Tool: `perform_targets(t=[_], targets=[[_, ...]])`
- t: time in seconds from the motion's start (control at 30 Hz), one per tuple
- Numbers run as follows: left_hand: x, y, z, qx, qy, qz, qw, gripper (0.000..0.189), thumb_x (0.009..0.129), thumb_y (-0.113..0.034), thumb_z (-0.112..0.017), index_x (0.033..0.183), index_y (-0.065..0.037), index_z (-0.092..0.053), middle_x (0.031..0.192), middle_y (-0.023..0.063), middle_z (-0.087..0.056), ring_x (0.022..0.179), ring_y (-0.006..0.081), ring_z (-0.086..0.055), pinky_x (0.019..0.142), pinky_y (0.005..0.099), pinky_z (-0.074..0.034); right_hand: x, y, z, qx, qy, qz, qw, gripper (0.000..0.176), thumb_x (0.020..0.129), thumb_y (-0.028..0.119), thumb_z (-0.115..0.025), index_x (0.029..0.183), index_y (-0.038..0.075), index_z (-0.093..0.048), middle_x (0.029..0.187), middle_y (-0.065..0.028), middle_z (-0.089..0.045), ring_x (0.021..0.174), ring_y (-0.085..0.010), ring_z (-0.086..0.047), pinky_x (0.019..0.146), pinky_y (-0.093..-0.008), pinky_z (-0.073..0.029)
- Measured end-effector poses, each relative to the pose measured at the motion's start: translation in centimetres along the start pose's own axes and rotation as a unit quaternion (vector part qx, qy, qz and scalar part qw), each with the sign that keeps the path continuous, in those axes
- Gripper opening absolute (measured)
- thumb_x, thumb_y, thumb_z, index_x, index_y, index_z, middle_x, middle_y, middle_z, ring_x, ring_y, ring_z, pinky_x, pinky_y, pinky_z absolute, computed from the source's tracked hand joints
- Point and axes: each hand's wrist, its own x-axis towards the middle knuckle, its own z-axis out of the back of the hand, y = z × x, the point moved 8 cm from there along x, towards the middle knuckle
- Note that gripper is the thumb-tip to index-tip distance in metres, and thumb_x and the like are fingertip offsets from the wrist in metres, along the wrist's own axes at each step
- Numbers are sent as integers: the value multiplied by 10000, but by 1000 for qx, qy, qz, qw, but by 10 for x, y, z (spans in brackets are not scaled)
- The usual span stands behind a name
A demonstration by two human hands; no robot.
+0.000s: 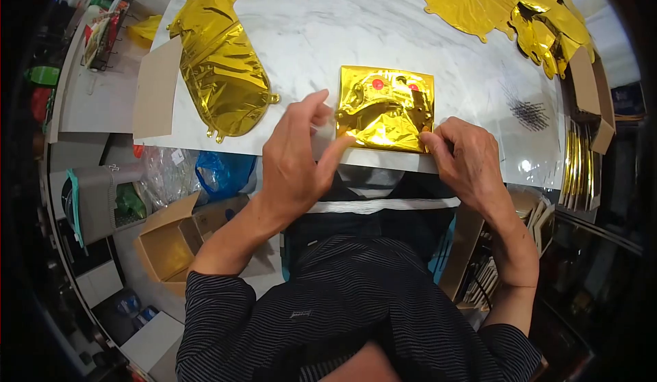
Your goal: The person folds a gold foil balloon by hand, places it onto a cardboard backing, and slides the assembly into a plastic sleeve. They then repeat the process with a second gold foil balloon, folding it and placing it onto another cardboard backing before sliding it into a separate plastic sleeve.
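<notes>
A gold foil balloon (pixel 387 119), folded into a flat square with red dots near its top, lies at the marble table's front edge. My left hand (pixel 299 146) is open at its left side, fingers raised and apart, the thumb close to the lower left corner. At the lower right corner, my right hand (pixel 469 153) is closed with thumb and curled fingers on the foil's edge. Another gold foil balloon (pixel 229 81) lies flat to the left, its tabs toward me.
More gold foil balloons (pixel 479 2) are heaped at the back right. A cardboard flap (pixel 157 91) stands at the table's left edge. On the right, a cardboard box (pixel 590 101) sits above upright folded gold packets (pixel 578 170). Below left are a blue plastic bag (pixel 222 173) and an open carton (pixel 174 238).
</notes>
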Motion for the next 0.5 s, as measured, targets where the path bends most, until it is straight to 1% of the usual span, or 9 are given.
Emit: perform_targets(t=[0.07, 0.1, 0.13, 0.2, 0.23, 0.3, 0.33, 0.4, 0.5], targets=[[-12, -31, 11, 73, -76, -152, 983, 625, 832, -39, -882, 1375, 10, -578, 1200, 184, -706, 1038, 360, -697, 909, 410, -573, 2, -1, -1, 4, 10, -10, 1000, 251, 967, 201, -748, 838, -9, -700, 709, -185, -637, 630, -360, -611, 611, -445, -467], [-25, -33, 1, 36, -34, -164, 985, 640, 800, -24, -885, 1361, 34, -582, 1347, 238, -655, 1228, 444, -646, 1039, 488, -540, 2, -2, -1, 11, 11, -16, 1000, 263, 971, 205, -746, 836, -15, -697, 701, -189, -631, 619, -355, -600, 609, -442, -461], [-34, -34, -4, 38, -35, -161, 986, 640, 800, -24, -885, 1361, 34, -582, 1347, 238, -655, 1228, 444, -646, 1039, 488, -540, 2, -2, -1, 17, 13, -22, 1000, 274, 975, 209, -745, 834, -21, -695, 692, -193, -626, 608, -350, -588, 607, -438, -455], [-52, -49, -27, -4, 60, -232, 971, 677, 809, -89, -881, 1398, 42, -573, 1416, 266, -627, 1348, 452, -601, 1104, 534, -509, 4, 1, 1, 21, 23, -29, 999, 283, 980, 211, -741, 833, -26, -693, 688, -192, -621, 599, -344, -575, 607, -437, -450], [-52, -50, -29, -1, 57, -228, 972, 677, 809, -89, -881, 1398, 42, -573, 1416, 266, -627, 1348, 452, -601, 1104, 534, -509, 5, 1, 1, 23, 29, -39, 999, 291, 984, 212, -738, 831, -31, -690, 683, -192, -616, 590, -337, -562, 607, -436, -446], [-52, -53, -41, 38, 121, -215, 968, 743, 831, -205, -861, 1452, 57, -548, 1516, 289, -550, 1452, 474, -511, 1176, 579, -440, 6, 1, -1, 20, 37, -42, 998, 292, 985, 211, -737, 833, -34, -689, 680, -192, -611, 586, -333, -553, 608, -436, -444], [-48, -55, -38, 40, 120, -212, 969, 743, 831, -205, -861, 1452, 57, -548, 1516, 289, -550, 1452, 474, -511, 1176, 579, -440, 6, -1, -1, 15, 40, -51, 998, 293, 987, 210, -736, 835, -37, -688, 678, -191, -606, 583, -329, -543, 609, -436, -443], [-36, -54, -40, 81, 152, -178, 969, 795, 853, -308, -827, 1486, 67, -527, 1580, 293, -482, 1487, 482, -462, 1222, 587, -379, 5, -1, -1, 17, 42, -51, 998, 296, 987, 212, -736, 838, -40, -689, 678, -194, -604, 583, -329, -541, 609, -436, -441], [-38, -46, -50, 75, 161, -178, 968, 819, 844, -337, -822, 1492, 67, -525, 1605, 287, -450, 1511, 475, -426, 1250, 592, -334, 7, 0, -1, 16, 43, -48, 998, 301, 988, 214, -736, 841, -45, -689, 675, -199, -599, 581, -330, -533, 609, -438, -439]])
